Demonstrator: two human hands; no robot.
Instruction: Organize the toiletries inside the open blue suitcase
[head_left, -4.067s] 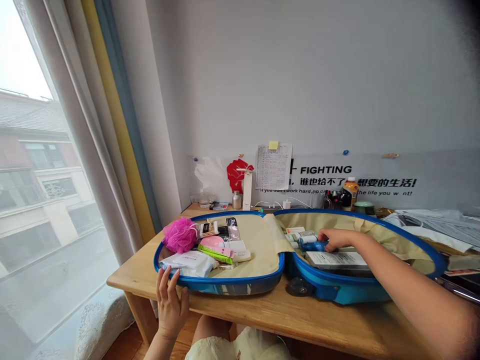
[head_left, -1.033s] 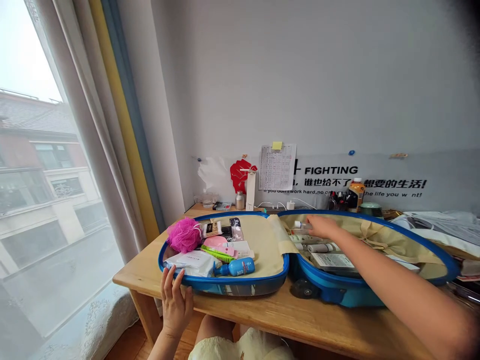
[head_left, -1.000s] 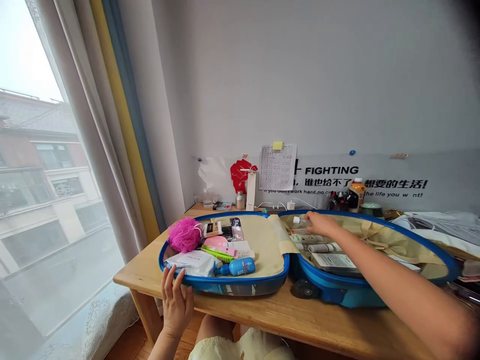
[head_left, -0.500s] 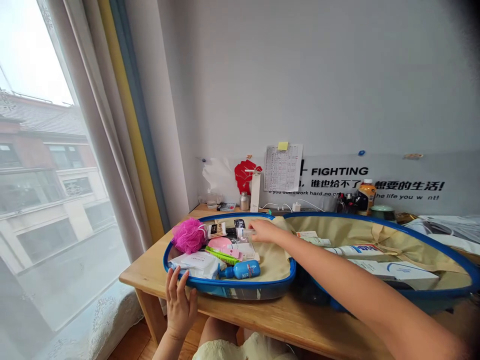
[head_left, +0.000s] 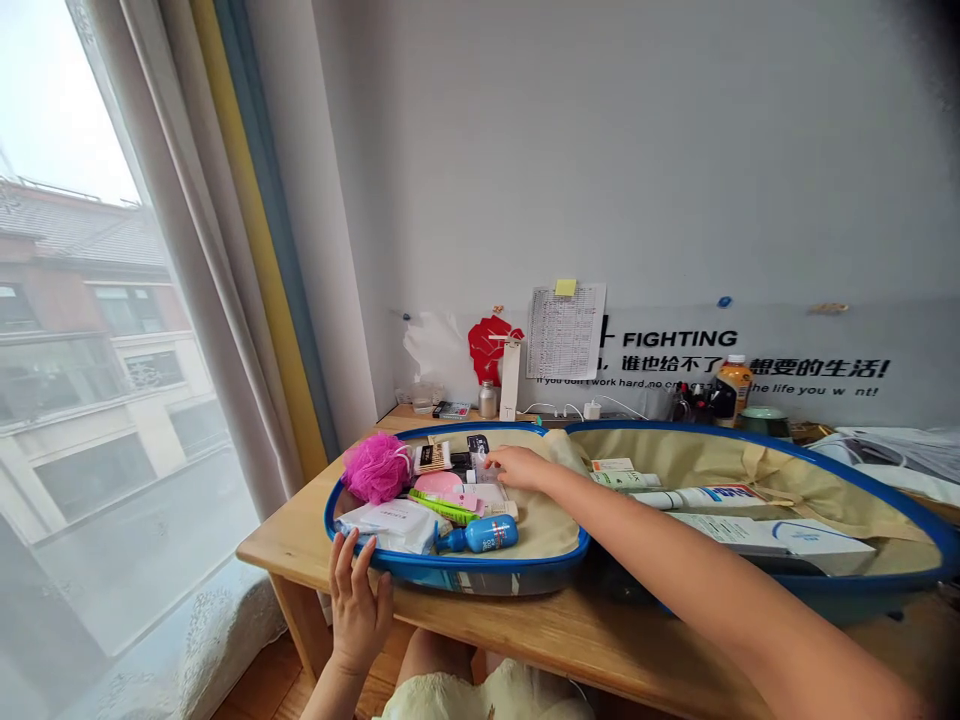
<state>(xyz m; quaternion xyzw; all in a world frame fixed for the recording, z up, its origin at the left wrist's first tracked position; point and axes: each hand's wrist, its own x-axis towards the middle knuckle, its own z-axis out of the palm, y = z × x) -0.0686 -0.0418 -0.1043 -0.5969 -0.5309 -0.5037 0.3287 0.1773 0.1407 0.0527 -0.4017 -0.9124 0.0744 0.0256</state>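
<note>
Right hand [head_left: 514, 468] over the left half of the suitcase [head_left: 495, 565]; cannot tell whether its fingers grip or merely touch a small bottle [head_left: 472, 478]. Bottle lies just left of the fingertips, long axis roughly crosswise, white cap facing away. Left hand [head_left: 358, 602] farther off, fingers spread against the near rim.

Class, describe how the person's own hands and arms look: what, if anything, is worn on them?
The left hand and right hand are ungloved, with no ring or watch visible. The left forearm and right arm show no sleeve, bracelet or marking within the picture.
</note>
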